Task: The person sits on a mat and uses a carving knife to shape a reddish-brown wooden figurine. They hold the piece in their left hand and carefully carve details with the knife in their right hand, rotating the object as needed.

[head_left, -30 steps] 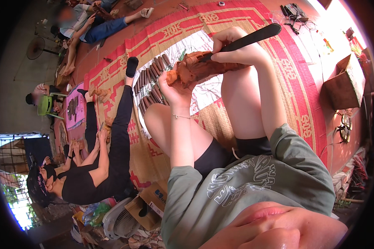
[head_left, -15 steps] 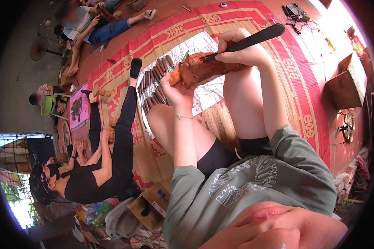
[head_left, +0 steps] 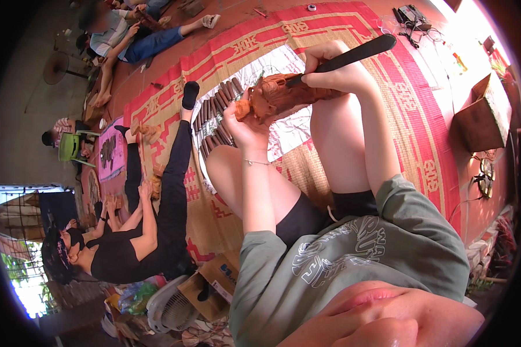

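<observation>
A reddish-brown carved wooden figure [head_left: 278, 101] lies sideways above my knees. My left hand [head_left: 246, 124] is wrapped round its narrower left end. In my right hand [head_left: 333, 69] is a carving tool with a long dark handle [head_left: 364, 53]; its handle points up to the right, and its tip rests against the middle of the figure. The heel of my right hand is close to the figure's right end. Beyond my left knee, several chisels with brown handles [head_left: 214, 113] lie in rows on a white cloth [head_left: 283, 58].
A red and straw-coloured mat [head_left: 411, 110] lies beneath me. To the left, a person in black [head_left: 121, 254] sits working on a wooden piece. A brown box [head_left: 483, 115] stands at the right. A cardboard box [head_left: 214, 283] and a fan [head_left: 171, 309] are at the lower left. Other people sit at the upper left.
The tool and the figure have hardly moved; both hands keep their holds. The person at the upper left has shifted slightly.
</observation>
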A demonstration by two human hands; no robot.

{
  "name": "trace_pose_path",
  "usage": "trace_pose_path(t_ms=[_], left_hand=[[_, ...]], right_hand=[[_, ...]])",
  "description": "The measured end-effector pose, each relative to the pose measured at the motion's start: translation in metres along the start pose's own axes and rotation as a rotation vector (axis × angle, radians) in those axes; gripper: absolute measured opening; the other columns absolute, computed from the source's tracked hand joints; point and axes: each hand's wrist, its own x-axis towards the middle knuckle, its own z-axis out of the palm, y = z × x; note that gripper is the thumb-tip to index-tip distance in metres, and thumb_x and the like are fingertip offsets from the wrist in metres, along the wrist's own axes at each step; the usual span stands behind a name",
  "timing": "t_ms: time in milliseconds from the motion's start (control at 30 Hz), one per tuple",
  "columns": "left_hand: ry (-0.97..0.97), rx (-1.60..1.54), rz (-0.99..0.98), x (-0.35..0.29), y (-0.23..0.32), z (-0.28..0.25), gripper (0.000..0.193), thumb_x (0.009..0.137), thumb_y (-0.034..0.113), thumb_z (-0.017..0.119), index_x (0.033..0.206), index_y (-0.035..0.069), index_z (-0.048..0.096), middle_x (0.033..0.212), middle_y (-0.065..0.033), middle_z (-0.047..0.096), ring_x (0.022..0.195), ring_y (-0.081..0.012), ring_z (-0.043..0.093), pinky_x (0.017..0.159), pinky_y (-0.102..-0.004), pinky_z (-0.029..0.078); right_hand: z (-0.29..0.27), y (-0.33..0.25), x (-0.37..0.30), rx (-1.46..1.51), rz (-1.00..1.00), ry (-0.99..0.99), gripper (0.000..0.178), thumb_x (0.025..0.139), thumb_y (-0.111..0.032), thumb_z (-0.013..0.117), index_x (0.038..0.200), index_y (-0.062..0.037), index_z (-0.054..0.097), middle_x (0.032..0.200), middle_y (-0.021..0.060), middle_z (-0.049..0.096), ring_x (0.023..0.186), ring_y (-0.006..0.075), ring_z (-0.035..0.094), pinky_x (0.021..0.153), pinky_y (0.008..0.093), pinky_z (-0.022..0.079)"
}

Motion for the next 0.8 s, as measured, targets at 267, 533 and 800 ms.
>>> trace_pose_path(t_ms=[267,533,800], left_hand=[[-0.031,-0.006,-0.001,0.002,0.000,-0.003,0.059,0.079,0.043,0.042,0.122,0.003,0.044,0.112,-0.0110,0.054,0.095,-0.0250,0.056,0.071,-0.0428,0.051],[-0.044,-0.025,0.010,0.003,0.000,-0.001,0.057,0.079,0.043,0.043,0.120,0.004,0.045,0.109,-0.0110,0.055,0.094,-0.0243,0.056,0.070,-0.0425,0.051],[-0.017,0.068,0.023,0.004,-0.002,-0.004,0.063,0.077,0.049,0.043,0.121,0.005,0.047,0.118,-0.0109,0.050,0.108,-0.0295,0.049,0.087,-0.0496,0.043]], right_hand=[[0.002,-0.005,-0.001,0.036,-0.041,0.018,0.015,0.061,-0.010,0.066,0.061,-0.0011,0.054,0.056,0.0012,0.051,0.055,0.0086,0.048,0.051,0.0246,0.037],[0.001,0.004,-0.002,0.071,-0.054,0.026,0.014,0.063,-0.009,0.067,0.061,-0.0016,0.056,0.057,0.0009,0.053,0.055,0.0069,0.049,0.050,0.0227,0.036],[-0.001,0.007,-0.003,0.040,-0.060,0.038,0.015,0.059,-0.013,0.063,0.060,-0.0012,0.053,0.055,0.0035,0.053,0.054,0.0111,0.050,0.051,0.0258,0.039]])
